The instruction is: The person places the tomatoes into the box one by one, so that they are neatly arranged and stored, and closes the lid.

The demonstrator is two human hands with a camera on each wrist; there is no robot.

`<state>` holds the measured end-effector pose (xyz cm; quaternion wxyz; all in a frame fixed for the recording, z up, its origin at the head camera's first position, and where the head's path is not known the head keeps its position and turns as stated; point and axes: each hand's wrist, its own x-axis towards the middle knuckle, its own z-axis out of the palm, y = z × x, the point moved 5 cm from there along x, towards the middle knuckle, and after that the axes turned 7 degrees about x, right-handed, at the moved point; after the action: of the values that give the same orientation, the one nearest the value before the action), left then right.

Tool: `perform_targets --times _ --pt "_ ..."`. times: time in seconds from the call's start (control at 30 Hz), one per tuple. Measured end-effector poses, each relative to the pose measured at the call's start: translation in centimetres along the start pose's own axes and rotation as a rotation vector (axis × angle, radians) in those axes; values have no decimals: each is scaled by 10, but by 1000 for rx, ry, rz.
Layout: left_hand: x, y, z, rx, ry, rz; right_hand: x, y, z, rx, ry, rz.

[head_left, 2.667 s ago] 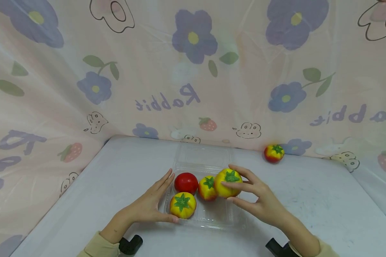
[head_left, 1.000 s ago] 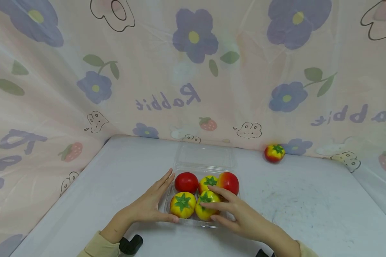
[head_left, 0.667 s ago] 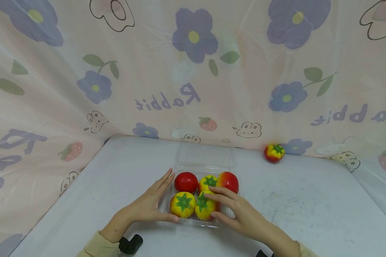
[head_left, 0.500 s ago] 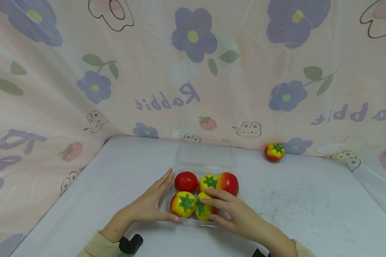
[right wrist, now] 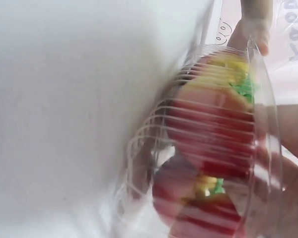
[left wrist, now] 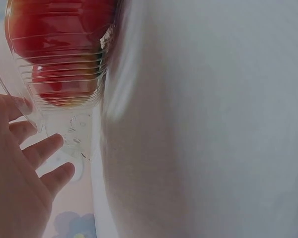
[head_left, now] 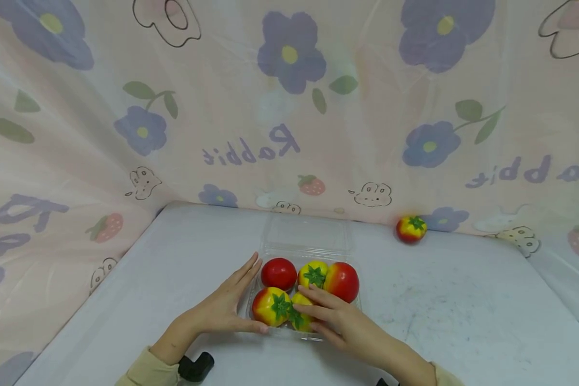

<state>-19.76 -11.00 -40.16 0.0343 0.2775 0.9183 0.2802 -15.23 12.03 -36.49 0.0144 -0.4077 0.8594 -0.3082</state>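
In the head view, a clear plastic clamshell box (head_left: pixel 311 338) holds several toy tomatoes, red and yellow with green star-shaped stems. My right hand (head_left: pixel 349 327) holds the front right tomato (head_left: pixel 303 323), fingers over its top and thumb at its near side; they hide part of it. To its left, another tomato (head_left: pixel 269 306) leans against it. Behind are a red tomato (head_left: pixel 278 273), a yellow one (head_left: pixel 313 272) and a red-yellow one (head_left: pixel 343 281). My left hand (head_left: pixel 222 308) steadies the box's left side with straight, spread fingers, also seen at the ribbed plastic wall in the left wrist view.
The box's lid (head_left: pixel 306 236) lies folded back behind it. Toward the back right, one more toy tomato (head_left: pixel 412 229) sits on the white table (head_left: pixel 463 300) by the patterned curtain (head_left: pixel 366 134). Black wrist mounts show near both sleeves.
My right hand has set the tomato into the front right of the box and pushed it leftward. The front left tomato has rolled, its stem now turned right. My left hand has stayed put.
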Motion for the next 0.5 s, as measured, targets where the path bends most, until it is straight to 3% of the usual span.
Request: perform_targets --times 0.1,0.3,0.37,0.5 --pt "-1 -1 0 5 3 2 -2 -1 1 -18 10 -39" --pt "-1 -1 1 10 4 0 -9 -1 -6 36 16 21" --pt "-1 -1 1 12 2 -4 -12 -1 -10 62 45 35" --pt "0 -1 0 14 0 -3 -17 -3 -21 91 151 -21"
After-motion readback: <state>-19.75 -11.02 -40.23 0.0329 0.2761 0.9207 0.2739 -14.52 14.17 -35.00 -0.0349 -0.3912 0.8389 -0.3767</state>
